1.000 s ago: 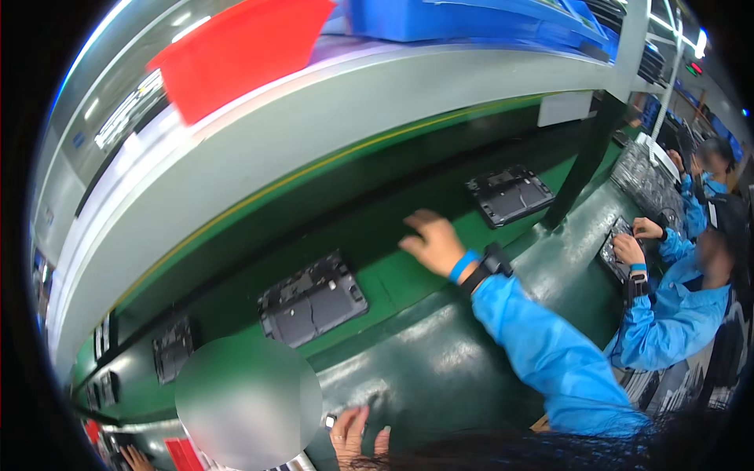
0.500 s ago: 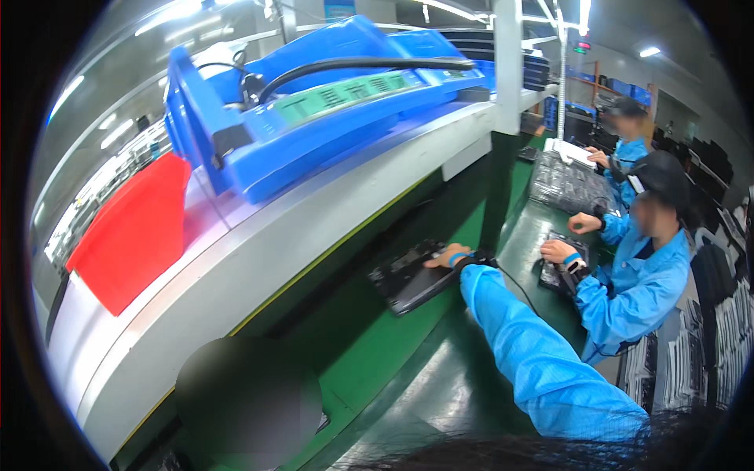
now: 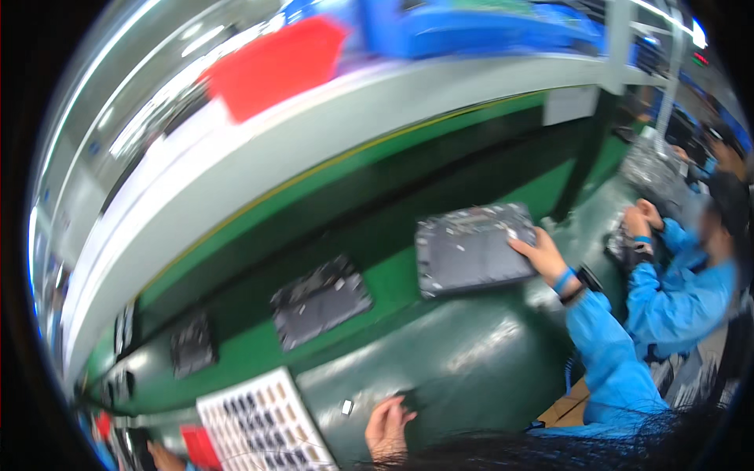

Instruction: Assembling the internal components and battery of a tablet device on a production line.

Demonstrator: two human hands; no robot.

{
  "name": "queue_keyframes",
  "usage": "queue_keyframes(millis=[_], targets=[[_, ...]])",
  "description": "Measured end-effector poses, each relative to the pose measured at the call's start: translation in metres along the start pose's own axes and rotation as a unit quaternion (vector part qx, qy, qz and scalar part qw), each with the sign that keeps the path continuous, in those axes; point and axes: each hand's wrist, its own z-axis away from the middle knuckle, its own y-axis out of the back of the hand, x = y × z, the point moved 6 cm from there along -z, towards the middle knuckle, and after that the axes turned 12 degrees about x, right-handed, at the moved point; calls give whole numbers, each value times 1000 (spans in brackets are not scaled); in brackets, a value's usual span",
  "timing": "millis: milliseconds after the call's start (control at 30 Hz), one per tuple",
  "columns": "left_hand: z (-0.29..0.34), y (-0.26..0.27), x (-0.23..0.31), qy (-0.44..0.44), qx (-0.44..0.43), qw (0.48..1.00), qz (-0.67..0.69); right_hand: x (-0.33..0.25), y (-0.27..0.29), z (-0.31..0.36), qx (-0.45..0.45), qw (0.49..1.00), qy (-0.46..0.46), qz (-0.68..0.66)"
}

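My right hand (image 3: pixel 540 255) grips the right edge of a dark grey laptop chassis (image 3: pixel 475 255), thumb on its upper face. The chassis is tilted above the green bench, with small silvery pieces along its rim. Low in the middle, my left hand (image 3: pixel 387 426) has its fingers curled together beside a small dark patch; what they hold, if anything, I cannot make out. Just left of that hand, a small white piece (image 3: pixel 347 407) lies on the bench. A second laptop chassis (image 3: pixel 326 310) rests farther left on the green strip.
A white tray (image 3: pixel 294 385) of small dark parts lies at lower left, near a red bin (image 3: pixel 196 446). Another dark unit (image 3: pixel 192 345) sits beyond it. A white shelf (image 3: pixel 440 82) with red and blue bins overhangs the bench. A co-worker in blue (image 3: pixel 683 302) works at right.
My right hand has lifted the laptop chassis from the green strip and brought it closer. The view has swung left and down, bringing my left hand and the tray into sight.
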Motion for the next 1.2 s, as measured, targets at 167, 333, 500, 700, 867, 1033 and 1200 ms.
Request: queue_keyframes(millis=[167,333,500,700,867,1033,1200], targets=[[18,-34,25,6,-48,993,-107,39,1,163,-97,990,-106,-11],[32,-54,50,-28,-16,986,-166,36,-8,217,-139,987,36,68],[19,-63,25,-73,-45,982,-169,17,12,223,-60,911,227,339],[41,-97,61,-120,-216,938,-242,-59,-61,266,-245,951,165,87],[44,-94,73,-160,-199,920,-297,-64,-72,272,-300,951,69,14],[41,-99,85,-256,-191,875,-364,-90,-92,284,-298,951,74,7],[38,-95,90,-228,-154,903,-329,-89,-98,281,-300,948,107,23]])
